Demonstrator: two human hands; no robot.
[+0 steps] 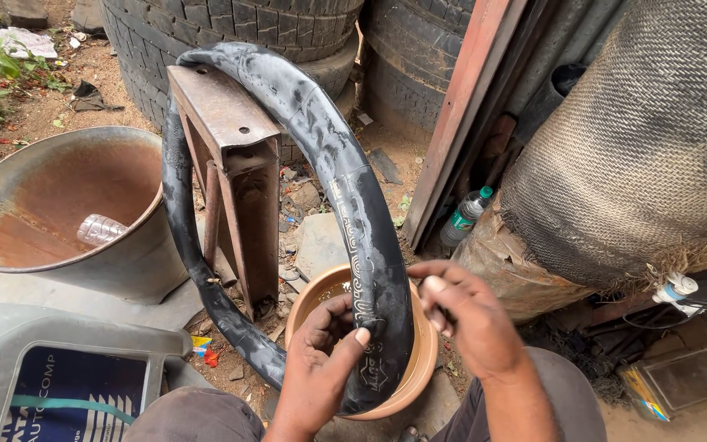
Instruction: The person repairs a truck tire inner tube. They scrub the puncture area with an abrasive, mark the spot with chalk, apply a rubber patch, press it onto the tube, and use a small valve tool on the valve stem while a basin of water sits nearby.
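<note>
Left hand (pixel 321 360) has its grip clamped on the black inner tube (pixel 345 188); right hand (pixel 464 315) touches it, fingers curled.

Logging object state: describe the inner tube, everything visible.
The tube is black rubber, inflated, glossy and wet-looking, with pale moulded lettering on its sidewall. It stands upright as a hoop, looped around a rusty steel stand. Its lower part dips into a tan bowl holding water. The left hand grips it from the left, thumb pressed on the sidewall; the right hand touches its right side.

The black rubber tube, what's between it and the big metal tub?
In the head view, a rusty metal stand sits between the black rubber tube and the metal tub, poking through the tube's ring.
</note>
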